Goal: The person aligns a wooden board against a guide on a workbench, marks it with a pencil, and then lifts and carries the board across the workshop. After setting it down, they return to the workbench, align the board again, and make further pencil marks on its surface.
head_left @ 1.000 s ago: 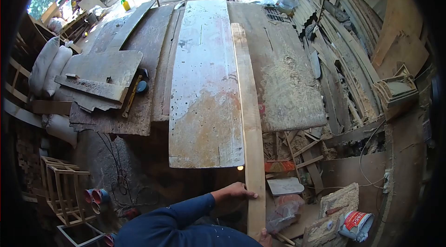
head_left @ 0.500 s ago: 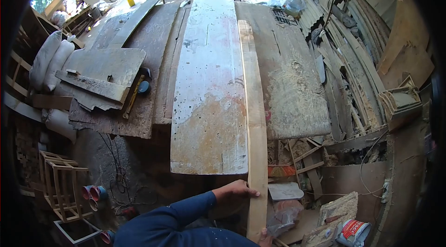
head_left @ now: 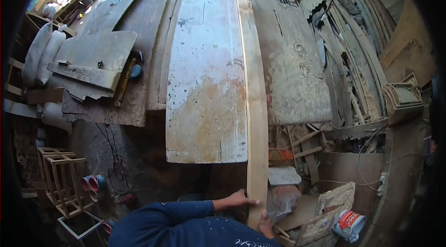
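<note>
A long pale wooden plank (head_left: 256, 103) lies lengthwise along the right edge of a worn, white-painted board (head_left: 204, 56), its near end sticking out past the board toward my body. My left hand (head_left: 238, 199) grips the plank's left edge near that end, thumb on top and the other fingers partly hidden. Lower down, my right hand (head_left: 266, 224) is closed on the right edge, close to the near end; its fingers are partly out of sight beneath the wood.
Sawdust covers a panel (head_left: 297, 84) right of the plank. Long boards and scrap (head_left: 348, 75) line the right side. On the left lie a yellow-handled tool (head_left: 123, 88) and a small wooden frame (head_left: 62, 179). A white-and-red container (head_left: 349, 224) stands low at right.
The view has tilted down, so the boards appear higher. My left hand has slid along the plank toward its near end. More of my right hand now shows on the right edge.
</note>
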Available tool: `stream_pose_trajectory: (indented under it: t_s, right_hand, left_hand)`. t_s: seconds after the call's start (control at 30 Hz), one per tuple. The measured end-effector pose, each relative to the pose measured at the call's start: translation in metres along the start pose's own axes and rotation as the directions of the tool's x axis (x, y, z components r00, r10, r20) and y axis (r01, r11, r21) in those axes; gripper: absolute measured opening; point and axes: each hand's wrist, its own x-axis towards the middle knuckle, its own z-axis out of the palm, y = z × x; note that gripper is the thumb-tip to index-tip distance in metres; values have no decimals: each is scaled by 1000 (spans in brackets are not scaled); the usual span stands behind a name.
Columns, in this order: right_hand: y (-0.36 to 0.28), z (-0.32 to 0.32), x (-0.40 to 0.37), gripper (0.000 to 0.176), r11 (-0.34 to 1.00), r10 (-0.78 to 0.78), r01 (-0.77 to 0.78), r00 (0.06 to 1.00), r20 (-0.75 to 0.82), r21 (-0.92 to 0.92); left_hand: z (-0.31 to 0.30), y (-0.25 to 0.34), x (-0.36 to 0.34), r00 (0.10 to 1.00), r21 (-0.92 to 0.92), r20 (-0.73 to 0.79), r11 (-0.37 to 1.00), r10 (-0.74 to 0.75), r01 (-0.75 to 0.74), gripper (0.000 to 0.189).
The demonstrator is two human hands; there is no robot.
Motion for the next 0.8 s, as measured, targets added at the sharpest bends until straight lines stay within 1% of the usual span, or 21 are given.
stream_pose_trajectory:
  t_s: [0.03, 0.07, 0.13, 0.17, 0.23, 0.33, 0.37, 0.47, 0.67, 0.8]
  right_hand:
    - [-30, -16, 0, 107, 994, 85, -90, 994, 75, 63]
    - [-26, -14, 1, 103, 994, 78, -84, 994, 76, 77]
    - [-19, -9, 10, 96, 992, 58, -66, 996, 74, 105]
    - [-17, -10, 11, 98, 989, 56, -65, 996, 74, 133]
    - [-27, -11, 14, 104, 980, 47, -61, 996, 77, 192]
    - [-36, -14, 18, 102, 980, 20, -32, 998, 66, 195]
    - [-34, -14, 21, 101, 981, 24, -35, 998, 63, 188]
    - [-35, -11, 30, 100, 985, 29, -39, 998, 59, 166]
    - [-78, -31, 30, 104, 992, 19, -24, 999, 48, 121]
    - [-105, -42, 31, 107, 996, 41, -44, 998, 37, 77]
  left_hand:
    - [7, -24, 4, 995, 17, 95, 999, 33, -35, 101]
    - [11, -38, 9, 972, 4, 232, 1000, -25, 25, 97]
    - [6, -25, 5, 963, 46, 262, 997, -69, 59, 93]
    - [2, -15, 3, 958, 66, 274, 995, -87, 72, 91]
    - [-2, -1, -1, 966, 91, 251, 995, -68, 47, 89]
    - [-8, 1, 3, 971, 124, 234, 992, -48, 19, 85]
    - [-10, 1, 6, 972, 133, 230, 991, -39, 9, 84]
    - [-18, 28, -2, 971, 160, 232, 987, -57, 20, 82]
    - [-28, 23, 14, 973, 153, 227, 988, -45, 11, 82]
    - [-33, 38, 14, 983, 125, 185, 992, -22, -2, 82]
